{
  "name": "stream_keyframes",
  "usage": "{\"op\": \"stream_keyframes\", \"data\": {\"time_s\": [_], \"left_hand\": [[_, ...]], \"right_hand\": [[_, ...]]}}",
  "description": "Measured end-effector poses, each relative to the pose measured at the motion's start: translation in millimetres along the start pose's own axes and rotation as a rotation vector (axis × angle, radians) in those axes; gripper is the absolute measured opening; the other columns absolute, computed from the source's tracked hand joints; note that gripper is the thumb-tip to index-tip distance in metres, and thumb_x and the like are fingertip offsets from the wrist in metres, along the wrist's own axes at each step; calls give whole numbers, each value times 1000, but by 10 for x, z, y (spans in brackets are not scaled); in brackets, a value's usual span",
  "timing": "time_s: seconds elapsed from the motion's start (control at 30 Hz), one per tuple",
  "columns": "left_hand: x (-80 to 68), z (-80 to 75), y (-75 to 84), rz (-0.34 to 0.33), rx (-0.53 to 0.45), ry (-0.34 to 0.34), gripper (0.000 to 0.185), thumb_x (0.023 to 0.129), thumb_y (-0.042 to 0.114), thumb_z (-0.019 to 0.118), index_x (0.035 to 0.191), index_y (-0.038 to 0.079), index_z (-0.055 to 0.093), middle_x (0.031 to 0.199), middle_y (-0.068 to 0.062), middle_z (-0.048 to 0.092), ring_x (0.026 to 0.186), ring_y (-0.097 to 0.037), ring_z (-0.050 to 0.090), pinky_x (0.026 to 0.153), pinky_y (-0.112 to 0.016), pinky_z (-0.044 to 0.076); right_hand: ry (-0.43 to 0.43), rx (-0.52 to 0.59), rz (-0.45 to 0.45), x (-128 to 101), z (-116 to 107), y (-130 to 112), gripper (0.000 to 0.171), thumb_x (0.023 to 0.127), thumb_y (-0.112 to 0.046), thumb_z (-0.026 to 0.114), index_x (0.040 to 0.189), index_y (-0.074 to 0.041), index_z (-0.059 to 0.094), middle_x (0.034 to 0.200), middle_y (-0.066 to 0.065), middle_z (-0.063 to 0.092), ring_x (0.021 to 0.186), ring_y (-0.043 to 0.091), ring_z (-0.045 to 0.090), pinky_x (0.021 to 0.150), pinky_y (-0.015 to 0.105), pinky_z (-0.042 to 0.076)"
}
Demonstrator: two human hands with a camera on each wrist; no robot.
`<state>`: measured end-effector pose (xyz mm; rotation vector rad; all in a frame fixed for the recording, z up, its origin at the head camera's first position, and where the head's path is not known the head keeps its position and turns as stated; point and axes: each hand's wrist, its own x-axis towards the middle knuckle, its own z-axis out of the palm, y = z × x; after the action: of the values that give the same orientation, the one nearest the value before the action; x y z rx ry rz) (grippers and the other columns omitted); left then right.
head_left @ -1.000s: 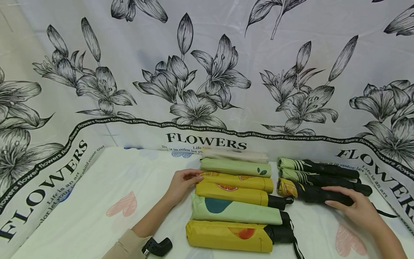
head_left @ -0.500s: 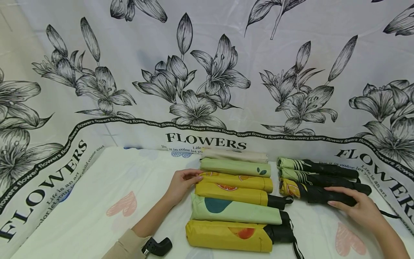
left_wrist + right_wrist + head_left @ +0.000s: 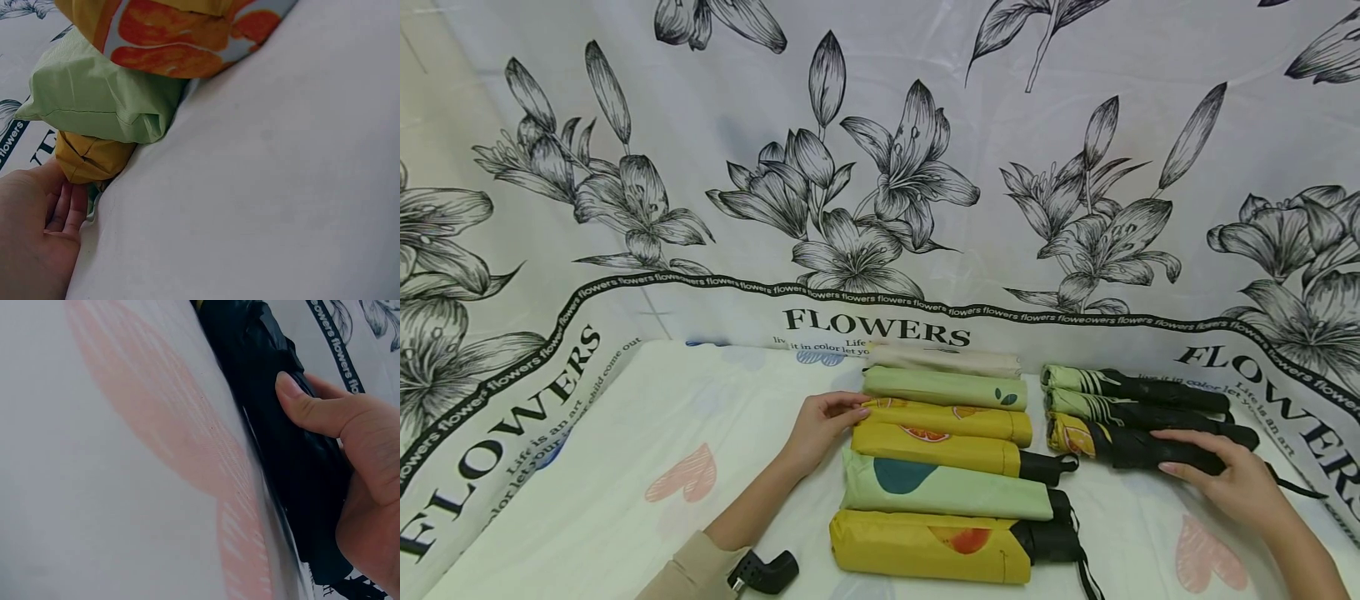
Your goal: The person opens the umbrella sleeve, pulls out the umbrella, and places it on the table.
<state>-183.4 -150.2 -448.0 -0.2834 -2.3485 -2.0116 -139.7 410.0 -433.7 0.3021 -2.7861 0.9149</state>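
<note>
Two hands: we see the right hand [image 3: 1232, 483] gripping the black umbrella [image 3: 1138, 450] (nearest of three on the tabletop [image 3: 625, 467]); left hand [image 3: 823, 421] relaxed, fingertips touching the yellow umbrella [image 3: 947, 419]. A tug risks dislodging neighbours.

An improvised staging or sorting area, most likely set up in a home or small stockroom rather than a shop floor. A flat surface is draped with a white sheet [image 3: 625, 467] printed with pale pink hearts; directly behind the sheet hangs a backdrop cloth [image 3: 880, 167] with large black-and-white lily prints and the repeated word "FLOWERS", hiding any walls or furniture. On the sheet, toward its far edge, folded umbrellas lie in two neat rows: a sleeved row [image 3: 940, 454] near the sheet's middle and an unsleeved black row [image 3: 1142, 417] just to its right, suggesting goods being arranged. No counters, shelves or signage show.
</note>
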Motion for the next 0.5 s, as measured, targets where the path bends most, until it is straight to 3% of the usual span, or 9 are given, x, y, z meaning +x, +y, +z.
{"op": "stream_keyframes", "data": {"time_s": [0.17,0.23,0.3,0.37,0.47,0.5], "left_hand": [[-1,3,5,-1,4,4,21,95,0,76,114,-8,77,97,-15,75,80,-4,65,72,-15,53],[-2,1,3,-2,2,3,21,95,0,76,114,-9,77,97,-15,75,81,-4,65,72,-15,53],[-3,0,1,-3,1,3,21,95,0,75,114,-9,76,97,-14,75,81,-4,65,72,-15,54],[-3,0,-1,-4,-2,3,21,95,-1,75,114,-9,76,97,-15,75,81,-4,65,72,-15,53],[-4,2,-3,-1,-3,2,21,95,0,75,114,-9,76,97,-14,76,81,-4,65,72,-15,54],[-5,1,-3,2,-4,1,21,95,0,75,114,-9,76,97,-14,76,81,-4,65,72,-15,54]], "right_hand": [[13,15,-9,7,11,-1,40,93,-21,83,131,-18,74,121,-50,42,112,-33,22,94,75,37],[20,7,-19,11,12,0,39,92,-20,83,131,-19,74,122,-50,42,114,-33,23,97,75,36],[28,1,-33,14,12,6,39,92,-19,84,130,-18,75,123,-49,44,116,-32,24,113,65,35],[34,2,-38,14,17,11,39,91,-18,84,129,-18,75,123,-49,44,116,-31,25,114,65,34],[31,16,-47,21,19,23,39,91,-17,84,129,-17,75,123,-48,44,116,-31,26,112,70,33],[28,20,-44,23,19,22,39,91,-18,84,129,-17,75,123,-49,44,115,-31,25,104,77,34]]}}
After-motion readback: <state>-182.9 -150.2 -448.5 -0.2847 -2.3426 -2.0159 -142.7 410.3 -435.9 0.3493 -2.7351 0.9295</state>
